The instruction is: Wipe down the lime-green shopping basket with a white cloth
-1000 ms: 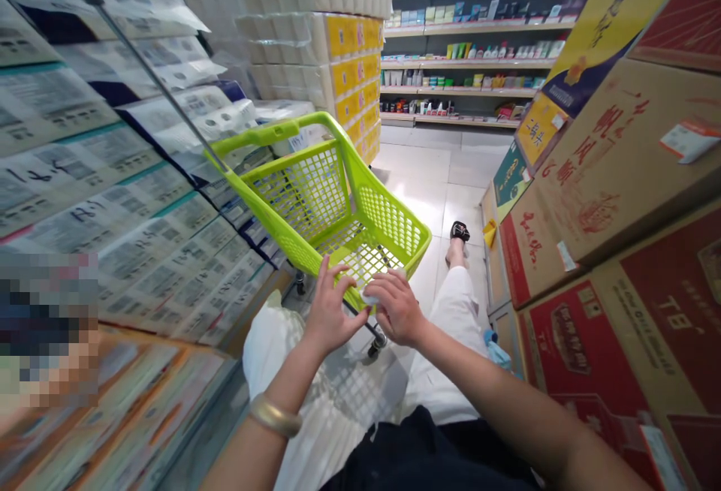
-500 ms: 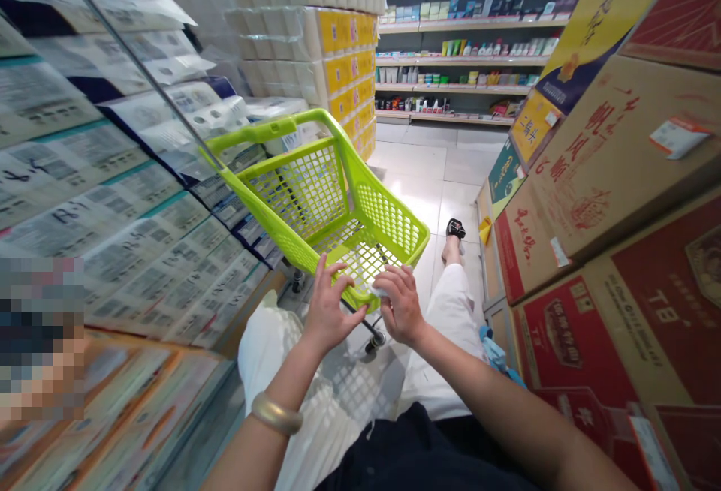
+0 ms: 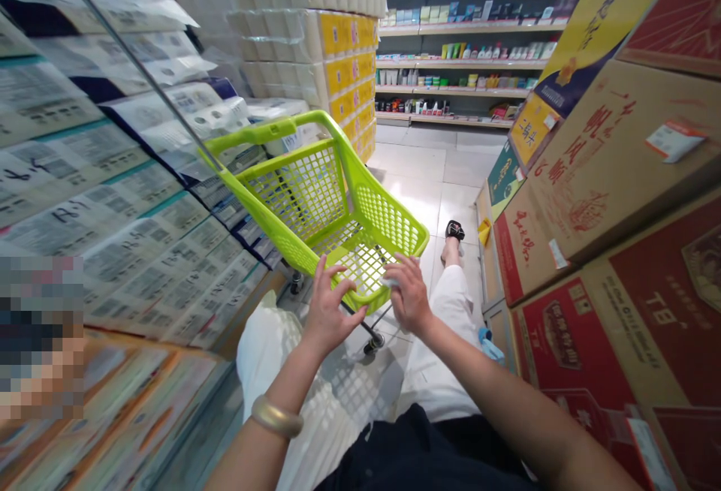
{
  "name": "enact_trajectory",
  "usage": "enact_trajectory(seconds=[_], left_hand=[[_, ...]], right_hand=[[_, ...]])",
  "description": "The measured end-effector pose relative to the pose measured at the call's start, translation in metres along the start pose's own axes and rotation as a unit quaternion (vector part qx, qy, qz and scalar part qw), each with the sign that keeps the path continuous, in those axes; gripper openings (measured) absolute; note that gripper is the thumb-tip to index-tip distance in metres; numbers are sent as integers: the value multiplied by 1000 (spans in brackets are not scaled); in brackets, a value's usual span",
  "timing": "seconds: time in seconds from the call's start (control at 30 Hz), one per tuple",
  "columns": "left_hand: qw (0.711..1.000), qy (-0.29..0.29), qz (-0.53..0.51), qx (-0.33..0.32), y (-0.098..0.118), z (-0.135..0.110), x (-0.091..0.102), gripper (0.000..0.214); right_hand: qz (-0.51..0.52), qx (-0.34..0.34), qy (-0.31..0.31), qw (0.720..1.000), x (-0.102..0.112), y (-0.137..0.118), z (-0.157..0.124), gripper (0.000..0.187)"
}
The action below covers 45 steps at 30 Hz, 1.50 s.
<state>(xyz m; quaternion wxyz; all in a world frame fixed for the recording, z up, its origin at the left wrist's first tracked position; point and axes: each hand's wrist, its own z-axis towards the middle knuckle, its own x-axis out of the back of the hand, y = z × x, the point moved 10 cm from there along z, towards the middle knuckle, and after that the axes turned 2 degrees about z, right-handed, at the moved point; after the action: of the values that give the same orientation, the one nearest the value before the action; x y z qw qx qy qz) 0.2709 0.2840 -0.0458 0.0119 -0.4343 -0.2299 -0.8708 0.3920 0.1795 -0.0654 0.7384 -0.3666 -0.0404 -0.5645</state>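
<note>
Our left hand (image 3: 330, 311) stands open beside the near corner of the green cart (image 3: 386, 209), thumb and fingers curved well apart, with nothing that we can see between them. Its fingertips overlap the cart's rim in our view, but we cannot tell whether they touch it. Our right hand (image 3: 408, 292) has its fingers bent over a small white wad (image 3: 390, 282), closed on it lightly. The wad shows at the left edge of the bent fingers, on the side facing our left hand; most of it is hidden, so we cannot tell just what it is. It appears over the cart's near rim, and whether it presses on the plastic is unclear to us.

The cart's near end lies between and just beyond our two hands, with a front wheel (image 3: 373, 343) below them. Our white trousers (image 3: 444, 356) spread to both sides of that end, and a black shoe (image 3: 455, 230) rests out on the floor at the right. A gold bangle (image 3: 276, 417) circles our left wrist. Paper packs (image 3: 113, 206) are piled on the left, and cardboard boxes (image 3: 611, 168) are stacked on the right.
</note>
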Motion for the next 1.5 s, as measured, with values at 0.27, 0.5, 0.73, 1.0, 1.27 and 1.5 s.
enact_trajectory(seconds=[0.27, 0.5, 0.73, 1.0, 1.27, 1.5], left_hand=[[1000, -6, 1, -8, 0, -1, 2, 21], [1000, 17, -7, -12, 4, -3, -1, 23], [1000, 13, -10, -13, 2, -6, 0, 24], [1000, 14, -12, -10, 2, -7, 1, 24], [1000, 17, -14, -8, 2, -9, 4, 23], [1000, 1, -15, -16, 2, -9, 3, 24]], right_hand=[[-42, 82, -29, 995, 14, 27, 19, 25], [-32, -66, 72, 995, 20, 46, 10, 25], [10, 60, -77, 995, -18, -22, -17, 33], [-26, -90, 72, 993, 38, 75, 22, 24], [8, 41, -67, 997, -25, -45, -15, 31], [-14, 32, -6, 999, 15, 29, 19, 24]])
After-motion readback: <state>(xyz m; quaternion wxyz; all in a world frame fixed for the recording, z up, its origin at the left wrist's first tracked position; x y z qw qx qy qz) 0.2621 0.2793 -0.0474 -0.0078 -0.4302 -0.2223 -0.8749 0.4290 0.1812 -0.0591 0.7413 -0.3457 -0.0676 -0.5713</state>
